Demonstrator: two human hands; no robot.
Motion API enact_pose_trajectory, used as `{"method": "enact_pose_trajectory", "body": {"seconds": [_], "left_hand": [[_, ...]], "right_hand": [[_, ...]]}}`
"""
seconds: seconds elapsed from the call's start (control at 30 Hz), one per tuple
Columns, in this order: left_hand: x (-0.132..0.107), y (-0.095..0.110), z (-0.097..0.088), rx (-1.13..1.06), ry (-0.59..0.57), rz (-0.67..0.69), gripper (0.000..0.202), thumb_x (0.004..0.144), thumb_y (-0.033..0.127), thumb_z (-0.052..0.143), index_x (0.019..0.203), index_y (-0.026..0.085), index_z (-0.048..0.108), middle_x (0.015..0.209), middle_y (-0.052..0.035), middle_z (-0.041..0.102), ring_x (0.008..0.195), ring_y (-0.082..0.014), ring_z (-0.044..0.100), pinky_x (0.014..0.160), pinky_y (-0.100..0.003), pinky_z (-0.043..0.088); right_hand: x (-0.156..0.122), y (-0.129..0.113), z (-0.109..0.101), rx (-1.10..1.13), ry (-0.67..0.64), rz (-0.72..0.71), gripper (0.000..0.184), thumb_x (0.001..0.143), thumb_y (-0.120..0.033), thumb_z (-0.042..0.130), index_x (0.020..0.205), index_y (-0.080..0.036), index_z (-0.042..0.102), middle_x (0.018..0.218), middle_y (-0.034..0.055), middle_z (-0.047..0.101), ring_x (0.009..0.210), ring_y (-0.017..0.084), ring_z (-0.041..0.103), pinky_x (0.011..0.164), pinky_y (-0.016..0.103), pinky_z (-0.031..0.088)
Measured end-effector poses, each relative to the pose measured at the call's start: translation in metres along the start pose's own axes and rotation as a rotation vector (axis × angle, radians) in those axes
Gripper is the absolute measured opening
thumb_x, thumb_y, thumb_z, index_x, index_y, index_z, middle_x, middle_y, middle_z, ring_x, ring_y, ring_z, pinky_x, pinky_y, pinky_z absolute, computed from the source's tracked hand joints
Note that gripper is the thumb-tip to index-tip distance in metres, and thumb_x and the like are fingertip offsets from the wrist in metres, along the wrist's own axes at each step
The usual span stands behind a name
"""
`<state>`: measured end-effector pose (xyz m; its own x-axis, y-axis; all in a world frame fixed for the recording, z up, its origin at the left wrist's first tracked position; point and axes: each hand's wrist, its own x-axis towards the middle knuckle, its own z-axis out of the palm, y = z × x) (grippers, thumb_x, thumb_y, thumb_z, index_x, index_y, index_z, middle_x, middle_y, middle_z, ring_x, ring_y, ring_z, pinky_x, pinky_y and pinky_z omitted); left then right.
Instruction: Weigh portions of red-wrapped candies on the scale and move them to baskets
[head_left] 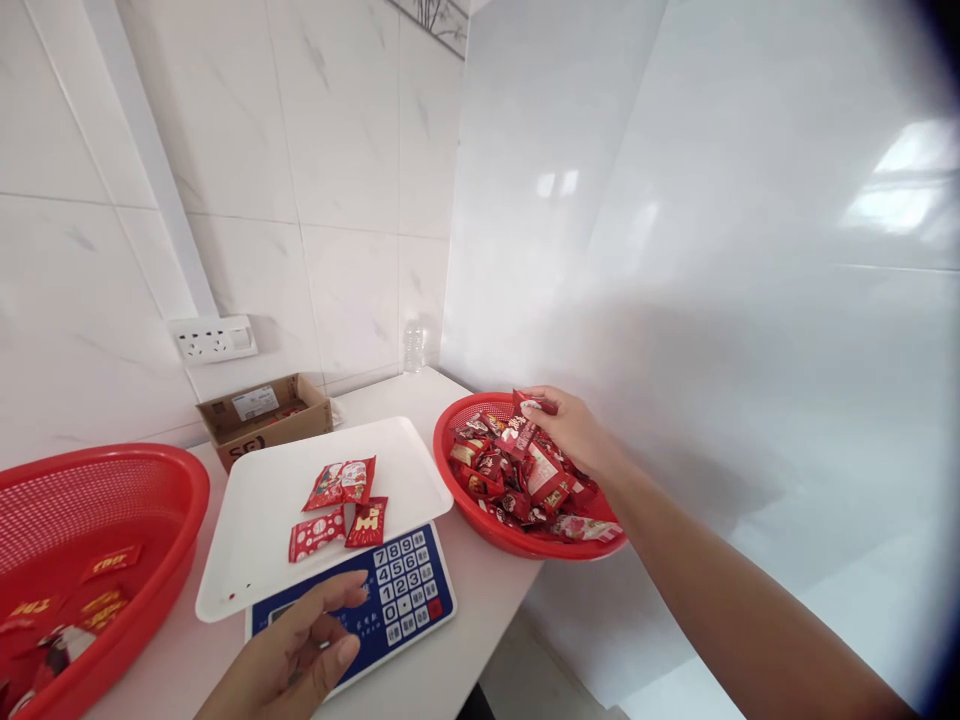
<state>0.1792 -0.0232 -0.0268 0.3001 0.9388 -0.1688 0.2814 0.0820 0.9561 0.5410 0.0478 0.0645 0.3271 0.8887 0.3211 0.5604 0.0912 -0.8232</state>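
While the right hand [564, 425] pinched a red packet [519, 437] over the basket [525, 544] beneath it, the left hand [296, 645], loosely spread, hovered at the scale [409, 580], other packets [339, 484] lying beyond it.

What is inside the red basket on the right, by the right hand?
The red basket holds a heap of mostly red snack packets; the right hand grips a red packet over it. Lower layers and the basket's floor are covered.

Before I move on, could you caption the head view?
Right hand gripping a shiny red packet at a round red plastic basket, curled left hand near a white-trayed, blue-panelled scale.
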Motion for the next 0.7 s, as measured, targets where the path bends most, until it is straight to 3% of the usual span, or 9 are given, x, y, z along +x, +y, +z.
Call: {"method": "enact_pose_trajectory", "body": {"seconds": [0.17, 0.27, 0.37, 0.47, 0.53, 0.7], "left_hand": [[-0.001, 0.048, 0.016, -0.118, -0.144, 0.021, 0.061, 0.076, 0.057, 0.059, 0.13, 0.032, 0.046, 0.134, -0.0082, 0.049, 0.119, -0.0256, 0.049, 0.092, -0.037, 0.047], [0.011, 0.077, 0.027, -0.39, -0.186, 0.076, 0.067, 0.079, 0.054, 0.058, 0.138, 0.033, 0.034, 0.143, -0.0089, 0.039, 0.126, -0.0248, 0.044, 0.097, -0.039, 0.046], [0.024, 0.094, 0.031, -0.648, -0.189, 0.01, 0.064, 0.082, 0.05, 0.057, 0.138, 0.031, 0.033, 0.139, -0.0108, 0.044, 0.118, -0.0245, 0.051, 0.091, -0.039, 0.05], [0.032, 0.094, 0.026, -0.741, -0.123, 0.04, 0.053, 0.083, 0.034, 0.061, 0.132, 0.026, 0.042, 0.118, -0.0098, 0.059, 0.097, -0.0194, 0.062, 0.082, -0.036, 0.054], [0.033, 0.087, 0.018, -0.678, -0.06, 0.09, 0.046, 0.084, 0.025, 0.059, 0.128, 0.024, 0.046, 0.102, -0.0067, 0.063, 0.085, -0.0157, 0.064, 0.077, -0.033, 0.055], [0.033, 0.068, -0.005, -0.427, 0.143, 0.136, 0.049, 0.083, 0.022, 0.056, 0.131, 0.024, 0.043, 0.105, -0.0072, 0.062, 0.088, -0.0166, 0.062, 0.075, -0.032, 0.054]], "right_hand": [[-0.015, -0.039, 0.021, 0.483, -0.109, 0.118, 0.037, 0.065, -0.032, 0.072, 0.1, -0.022, 0.065, 0.075, -0.002, 0.068, 0.066, 0.015, 0.063, 0.067, 0.032, 0.052], [-0.027, -0.065, 0.043, 0.569, -0.228, 0.135, 0.037, 0.066, -0.033, 0.073, 0.101, -0.025, 0.064, 0.075, -0.0021, 0.068, 0.067, 0.016, 0.065, 0.067, 0.034, 0.054], [-0.04, -0.082, 0.07, 0.516, -0.323, 0.052, 0.031, 0.068, -0.031, 0.071, 0.098, -0.025, 0.066, 0.085, 0.0001, 0.07, 0.078, 0.018, 0.066, 0.075, 0.037, 0.053], [-0.052, -0.088, 0.1, 0.452, -0.434, -0.078, 0.025, 0.071, -0.027, 0.068, 0.095, -0.024, 0.067, 0.095, 0.0017, 0.07, 0.085, 0.018, 0.065, 0.082, 0.037, 0.05], [-0.059, -0.089, 0.119, 0.475, -0.505, -0.095, 0.024, 0.071, -0.026, 0.067, 0.095, -0.023, 0.067, 0.097, 0.0022, 0.069, 0.087, 0.017, 0.064, 0.084, 0.037, 0.049], [-0.059, -0.084, 0.158, 0.695, -0.587, 0.103, 0.027, 0.068, -0.025, 0.069, 0.095, -0.022, 0.066, 0.09, 0.002, 0.07, 0.083, 0.016, 0.064, 0.083, 0.037, 0.05]]}}
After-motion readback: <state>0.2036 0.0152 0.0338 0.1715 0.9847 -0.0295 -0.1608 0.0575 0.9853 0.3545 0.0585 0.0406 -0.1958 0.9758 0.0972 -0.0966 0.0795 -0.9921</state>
